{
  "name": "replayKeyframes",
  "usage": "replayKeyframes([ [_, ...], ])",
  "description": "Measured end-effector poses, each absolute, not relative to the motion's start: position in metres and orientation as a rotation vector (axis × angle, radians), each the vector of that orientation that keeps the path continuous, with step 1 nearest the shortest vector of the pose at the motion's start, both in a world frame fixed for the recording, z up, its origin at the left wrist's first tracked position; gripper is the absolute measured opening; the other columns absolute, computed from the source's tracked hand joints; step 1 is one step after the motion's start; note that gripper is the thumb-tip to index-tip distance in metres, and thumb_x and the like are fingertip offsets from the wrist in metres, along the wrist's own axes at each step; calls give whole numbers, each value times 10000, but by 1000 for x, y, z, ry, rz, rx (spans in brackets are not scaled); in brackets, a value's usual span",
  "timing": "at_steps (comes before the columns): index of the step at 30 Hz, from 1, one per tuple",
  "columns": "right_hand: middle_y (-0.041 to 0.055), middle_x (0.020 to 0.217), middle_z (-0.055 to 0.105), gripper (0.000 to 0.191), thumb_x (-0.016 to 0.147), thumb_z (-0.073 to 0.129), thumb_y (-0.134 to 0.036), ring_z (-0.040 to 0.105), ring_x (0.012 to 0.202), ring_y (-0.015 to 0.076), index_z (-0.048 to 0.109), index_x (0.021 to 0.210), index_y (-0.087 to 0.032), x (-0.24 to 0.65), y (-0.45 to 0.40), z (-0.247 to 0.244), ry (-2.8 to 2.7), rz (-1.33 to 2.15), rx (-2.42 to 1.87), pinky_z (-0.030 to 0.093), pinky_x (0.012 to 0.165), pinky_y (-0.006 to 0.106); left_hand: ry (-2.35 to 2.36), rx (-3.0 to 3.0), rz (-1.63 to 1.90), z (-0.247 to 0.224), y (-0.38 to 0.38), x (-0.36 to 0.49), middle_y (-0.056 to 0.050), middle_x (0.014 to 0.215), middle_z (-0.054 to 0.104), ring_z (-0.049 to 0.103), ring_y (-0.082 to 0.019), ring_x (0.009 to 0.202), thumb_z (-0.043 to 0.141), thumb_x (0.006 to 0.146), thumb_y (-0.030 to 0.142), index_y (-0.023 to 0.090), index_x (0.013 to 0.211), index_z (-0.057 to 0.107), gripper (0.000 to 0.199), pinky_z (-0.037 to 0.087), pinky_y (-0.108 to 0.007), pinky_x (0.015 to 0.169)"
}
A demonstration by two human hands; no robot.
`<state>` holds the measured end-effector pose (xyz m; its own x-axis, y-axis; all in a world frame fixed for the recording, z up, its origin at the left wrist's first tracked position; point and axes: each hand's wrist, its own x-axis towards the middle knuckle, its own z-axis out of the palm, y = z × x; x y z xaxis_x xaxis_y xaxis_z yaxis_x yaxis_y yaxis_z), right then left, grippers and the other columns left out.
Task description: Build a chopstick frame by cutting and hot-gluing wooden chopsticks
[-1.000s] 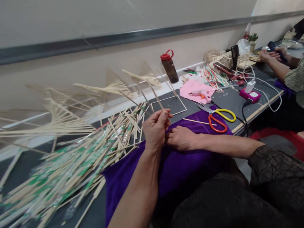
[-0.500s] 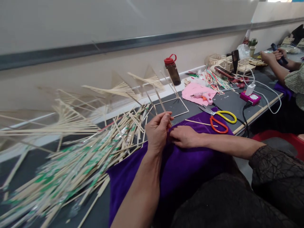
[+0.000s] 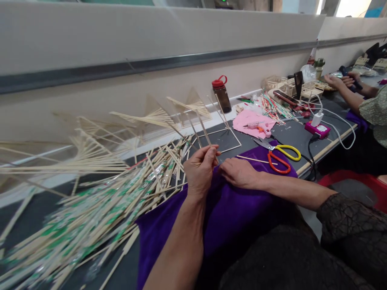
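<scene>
My left hand (image 3: 201, 169) is closed around thin bamboo sticks (image 3: 204, 129) that rise above its fingers; their exact number is hard to tell. Just to its right, my right hand (image 3: 240, 173) lies low on a purple cloth (image 3: 223, 209), fingers curled under. What those fingers pinch, if anything, is hidden. Beyond both hands, a square frame of thin sticks (image 3: 234, 148) with uprights lies on the dark table. Scissors (image 3: 273, 153) with one yellow and one red handle rest at the cloth's right edge, near a loose stick (image 3: 255, 160).
Left of my hands spreads a big pile of wrapped chopsticks (image 3: 102, 217), with fanned stick structures (image 3: 90, 157) behind. A pink glue gun (image 3: 258, 128), a red-capped bottle (image 3: 221, 94) and a purple power adapter (image 3: 317, 129) stand further right. Another person's hands (image 3: 341, 82) are at far right.
The camera has tilted up slightly, so the table sits lower in view. My right hand has shifted a little away from my left hand, which keeps its grip on the sticks.
</scene>
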<state>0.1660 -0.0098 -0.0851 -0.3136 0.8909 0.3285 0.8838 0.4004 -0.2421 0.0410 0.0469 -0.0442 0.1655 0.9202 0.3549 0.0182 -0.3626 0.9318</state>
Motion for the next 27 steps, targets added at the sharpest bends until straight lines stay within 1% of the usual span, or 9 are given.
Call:
replayKeyframes([
  [3, 96, 1040, 713, 190, 1037, 498, -268, 645, 945, 213, 620, 1143, -167, 169, -17, -80, -2219, 33, -1569, 462, 823, 332, 925, 1577, 1325, -43, 45, 41, -41, 706, 721, 486, -85, 490, 711, 767, 429, 159, 883, 760, 299, 347, -212, 441],
  [8, 114, 1222, 693, 300, 1033, 481, -249, 659, 1020, 203, 626, 1287, -182, 197, -28, -57, -2167, -76, -1602, 461, 786, 290, 947, 1601, 1293, -43, 43, 42, -28, 699, 712, 484, -86, 497, 704, 771, 431, 155, 898, 774, 311, 358, -218, 460],
  [11, 107, 1187, 722, 295, 1029, 473, -265, 659, 1049, 204, 684, 1218, -182, 244, -18, -36, -1979, -87, -1782, 454, 842, 291, 948, 1621, 1268, -45, 42, 43, -31, 707, 716, 484, -89, 497, 687, 784, 417, 158, 892, 781, 296, 370, -225, 468],
  [13, 100, 1225, 727, 310, 1024, 466, -277, 656, 1076, 204, 715, 1178, -177, 282, -7, -25, -1814, -73, -1944, 446, 885, 291, 938, 1641, 1252, -47, 42, 44, -32, 709, 717, 486, -92, 495, 679, 790, 408, 164, 892, 784, 284, 375, -230, 469],
  [15, 103, 1156, 757, 326, 1001, 476, -271, 670, 1027, 214, 744, 1150, -161, 316, 4, -18, -1649, -33, -2171, 447, 858, 287, 927, 1649, 1233, -48, 42, 45, -30, 706, 714, 488, -93, 494, 681, 793, 408, 169, 889, 786, 278, 382, -233, 472],
  [18, 118, 1171, 763, 340, 975, 499, -272, 673, 1059, 229, 771, 1144, -157, 349, 14, -18, -1533, 44, -2417, 441, 816, 269, 918, 1629, 1212, -49, 41, 46, -24, 684, 704, 485, -89, 492, 701, 785, 418, 175, 868, 787, 271, 390, -229, 477],
  [20, 124, 1191, 762, 349, 974, 507, -305, 679, 1069, 228, 783, 1140, -170, 355, 18, -22, -1506, 118, -2507, 439, 792, 258, 908, 1617, 1200, -49, 41, 47, -23, 679, 700, 485, -86, 493, 714, 778, 412, 174, 864, 791, 265, 393, -224, 478],
  [23, 138, 1187, 763, 397, 981, 498, -409, 692, 1072, 231, 798, 1106, -181, 350, 27, -29, -1539, 224, -2580, 455, 791, 259, 897, 1620, 1188, -50, 40, 47, -27, 683, 701, 488, -85, 494, 714, 779, 408, 173, 875, 795, 267, 390, -221, 477],
  [27, 189, 1242, 734, 504, 950, 519, -525, 688, 1135, 277, 777, 1153, -143, 340, 45, -35, -1540, 257, -2664, 490, 829, 293, 897, 1635, 1175, -51, 41, 46, -30, 677, 701, 489, -86, 489, 706, 783, 419, 172, 877, 796, 279, 377, -221, 472],
])
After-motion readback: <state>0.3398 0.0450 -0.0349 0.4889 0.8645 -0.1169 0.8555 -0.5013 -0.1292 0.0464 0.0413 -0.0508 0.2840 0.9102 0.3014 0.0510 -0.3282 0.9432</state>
